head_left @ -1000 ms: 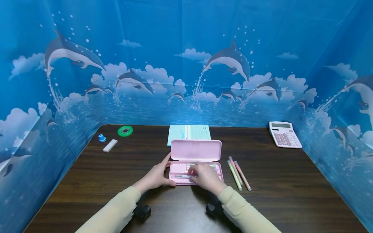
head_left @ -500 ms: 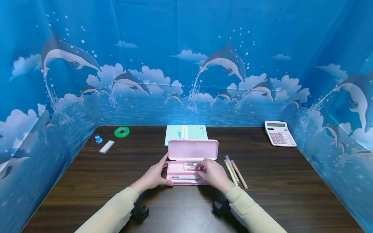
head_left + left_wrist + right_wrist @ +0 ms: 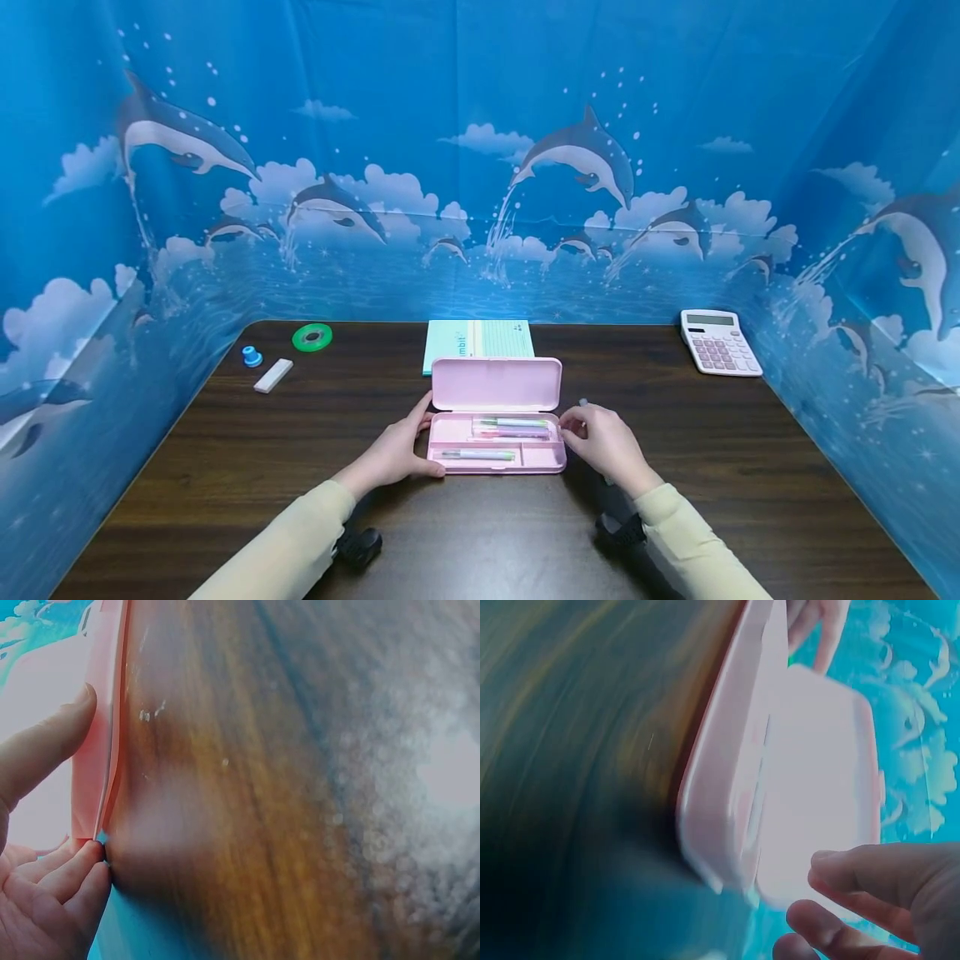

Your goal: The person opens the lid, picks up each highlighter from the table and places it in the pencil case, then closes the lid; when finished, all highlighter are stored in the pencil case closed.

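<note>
The pink pencil case (image 3: pixel 497 457) lies with its lid raised in the head view. My left hand (image 3: pixel 393 448) holds its left end, thumb at the near corner and fingers at the far side; the left wrist view shows the thumb against the pink wall (image 3: pixel 97 765). One pale marker (image 3: pixel 477 454) lies in the front compartment and several slim markers (image 3: pixel 513 427) in the back one. My right hand (image 3: pixel 607 442) hovers just right of the case, mostly hiding the loose markers there. In the right wrist view its fingers (image 3: pixel 855 874) are parted, with nothing between them.
Behind the case lies a light-blue notebook (image 3: pixel 480 338). A white calculator (image 3: pixel 722 342) sits at the far right. At the far left are a green tape roll (image 3: pixel 312 337), a blue bottle-shaped piece (image 3: pixel 252 357) and a white eraser-like block (image 3: pixel 273 376).
My right hand has come away from the case's compartments and moved right, over the loose markers. The pale marker stays in the front compartment. The left hand keeps its place.
</note>
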The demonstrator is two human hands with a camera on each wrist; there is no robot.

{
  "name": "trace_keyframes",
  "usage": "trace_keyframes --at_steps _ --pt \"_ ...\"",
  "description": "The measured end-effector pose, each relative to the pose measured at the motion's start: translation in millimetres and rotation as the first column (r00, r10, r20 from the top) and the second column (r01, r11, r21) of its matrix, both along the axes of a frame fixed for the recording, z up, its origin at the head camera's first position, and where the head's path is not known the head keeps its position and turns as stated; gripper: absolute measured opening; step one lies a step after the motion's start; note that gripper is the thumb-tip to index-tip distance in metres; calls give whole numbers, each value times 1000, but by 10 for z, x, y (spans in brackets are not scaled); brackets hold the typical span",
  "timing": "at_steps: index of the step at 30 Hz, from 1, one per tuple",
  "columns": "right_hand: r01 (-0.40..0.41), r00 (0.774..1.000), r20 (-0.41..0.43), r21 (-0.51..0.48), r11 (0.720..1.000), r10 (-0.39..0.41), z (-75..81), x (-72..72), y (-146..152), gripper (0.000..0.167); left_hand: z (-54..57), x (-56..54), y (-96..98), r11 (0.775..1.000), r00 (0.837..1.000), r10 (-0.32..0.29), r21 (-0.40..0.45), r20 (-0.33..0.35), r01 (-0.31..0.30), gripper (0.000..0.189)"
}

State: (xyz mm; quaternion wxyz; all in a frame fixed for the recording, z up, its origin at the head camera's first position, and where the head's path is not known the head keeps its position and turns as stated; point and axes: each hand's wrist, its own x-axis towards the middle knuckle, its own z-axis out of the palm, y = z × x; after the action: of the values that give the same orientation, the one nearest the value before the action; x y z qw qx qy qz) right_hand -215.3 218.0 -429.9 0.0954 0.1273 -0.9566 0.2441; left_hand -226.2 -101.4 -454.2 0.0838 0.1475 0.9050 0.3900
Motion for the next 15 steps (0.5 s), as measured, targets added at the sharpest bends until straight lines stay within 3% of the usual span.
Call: trace_keyframes --at_steps 15 --pt "58 995 87 -6 998 -57 -82 -40 559 8 13 17 1 1000 1000 4 -20 -2 -4 115"
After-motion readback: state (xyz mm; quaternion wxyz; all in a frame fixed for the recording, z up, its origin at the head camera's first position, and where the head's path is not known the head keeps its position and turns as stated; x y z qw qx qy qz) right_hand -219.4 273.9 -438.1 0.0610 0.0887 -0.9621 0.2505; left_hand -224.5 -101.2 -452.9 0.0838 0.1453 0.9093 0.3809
